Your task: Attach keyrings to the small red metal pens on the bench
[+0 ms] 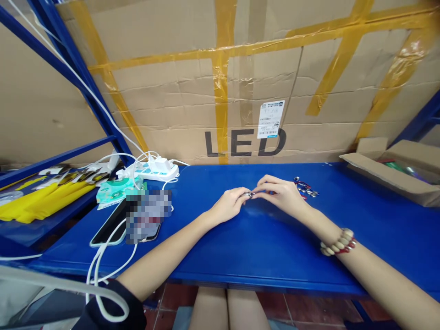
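My left hand (227, 205) is closed over the middle of the blue table, pinching a small silvery piece (247, 194) between thumb and fingers. My right hand (282, 196) meets it from the right, thumb and fingertips together at the end of that piece. What the right fingertips grip is too small to make out. Just behind the right hand lies a little pile of small silvery parts with red and dark bits (310, 191), partly covered by the hand.
A white power strip (160, 172) with cables stands at the back left. Nearer lie a green packet (118, 189), a phone (110, 228) and a blurred-out item (147, 215). An open carton (395, 174) sits at the right. A taped LED box (185, 101) walls the back.
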`<state>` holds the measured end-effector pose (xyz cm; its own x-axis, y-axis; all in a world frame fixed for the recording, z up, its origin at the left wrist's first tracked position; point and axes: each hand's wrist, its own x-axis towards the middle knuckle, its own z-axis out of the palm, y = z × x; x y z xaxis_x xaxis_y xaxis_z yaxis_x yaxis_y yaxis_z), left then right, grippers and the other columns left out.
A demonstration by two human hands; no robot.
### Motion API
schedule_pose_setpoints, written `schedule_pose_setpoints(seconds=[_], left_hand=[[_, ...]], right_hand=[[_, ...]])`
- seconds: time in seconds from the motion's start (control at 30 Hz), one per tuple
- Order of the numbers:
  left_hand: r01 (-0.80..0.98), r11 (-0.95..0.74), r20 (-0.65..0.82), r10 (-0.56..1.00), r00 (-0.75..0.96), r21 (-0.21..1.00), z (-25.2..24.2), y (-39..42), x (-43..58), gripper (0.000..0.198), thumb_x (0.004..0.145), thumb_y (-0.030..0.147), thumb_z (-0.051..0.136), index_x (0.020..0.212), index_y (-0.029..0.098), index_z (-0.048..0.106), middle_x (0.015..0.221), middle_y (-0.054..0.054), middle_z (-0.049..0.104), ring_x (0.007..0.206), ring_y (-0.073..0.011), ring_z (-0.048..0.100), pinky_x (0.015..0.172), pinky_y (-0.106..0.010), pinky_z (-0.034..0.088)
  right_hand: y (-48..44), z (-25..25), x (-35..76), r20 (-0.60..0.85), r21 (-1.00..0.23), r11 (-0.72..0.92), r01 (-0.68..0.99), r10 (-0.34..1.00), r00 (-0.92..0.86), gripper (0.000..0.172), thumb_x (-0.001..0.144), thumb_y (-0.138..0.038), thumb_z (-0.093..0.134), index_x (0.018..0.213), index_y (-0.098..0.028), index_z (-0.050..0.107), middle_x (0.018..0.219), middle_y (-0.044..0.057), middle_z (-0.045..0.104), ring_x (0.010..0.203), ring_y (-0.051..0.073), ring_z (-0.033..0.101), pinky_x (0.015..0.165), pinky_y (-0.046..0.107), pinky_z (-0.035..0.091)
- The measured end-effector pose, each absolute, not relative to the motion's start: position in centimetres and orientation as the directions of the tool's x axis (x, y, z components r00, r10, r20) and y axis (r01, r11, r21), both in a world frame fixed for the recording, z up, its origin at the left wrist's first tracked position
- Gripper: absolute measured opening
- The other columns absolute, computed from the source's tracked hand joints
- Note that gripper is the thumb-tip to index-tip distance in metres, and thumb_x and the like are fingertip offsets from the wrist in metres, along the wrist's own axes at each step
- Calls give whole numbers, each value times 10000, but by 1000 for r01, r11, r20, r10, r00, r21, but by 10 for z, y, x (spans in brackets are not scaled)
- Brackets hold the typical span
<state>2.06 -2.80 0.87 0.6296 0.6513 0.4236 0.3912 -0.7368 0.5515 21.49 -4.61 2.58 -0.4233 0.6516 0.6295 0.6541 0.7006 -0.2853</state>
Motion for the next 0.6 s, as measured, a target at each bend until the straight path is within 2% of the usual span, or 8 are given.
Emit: schedule_pose_setpoints(seconds=[0.1,0.2,0.33,0.43,0.6], left_hand=[[414,-769,390,616,685,487,8,-29,19,252,940,239,332,942,166,573,882,-31,647,797,-125,600,749,-223,460],[474,-799,366,594,716,370,8,-29,15,256,944,247,327,1040,191,558,1054,-40,646,910,-144,615,796,-246,462],[540,-796,334,605,723,274,11,-29,10,280,953,305,310,1102,236,536,1064,-15,646,929,-159,625,749,-249,471],[518,-798,331,600,728,308,13,-29,10,288,955,323,297,1126,242,515,1064,-19,634,971,-161,607,781,-257,470],[428,-783,344,596,726,452,9,-27,12,272,953,292,312,1098,209,527,1129,-40,612,1044,-150,575,878,-263,449]], right_hand=[[-45,23,216,612,-305,693,653,668,-424,316,835,-486,526,773,-246,724,838,40,648,697,140,604,651,259,454],[-43,19,216,594,-348,696,628,682,-427,298,824,-471,549,744,-245,726,817,38,644,698,145,602,645,269,458],[-43,20,213,592,-440,686,579,707,-387,290,792,-477,586,725,-225,712,777,40,631,595,127,565,558,266,452],[-44,24,211,591,-493,673,552,724,-354,298,761,-496,611,700,-219,701,746,39,627,525,115,528,513,272,444],[-46,27,211,553,-541,636,550,762,-337,316,733,-524,624,678,-219,689,728,35,632,486,105,504,513,279,447]])
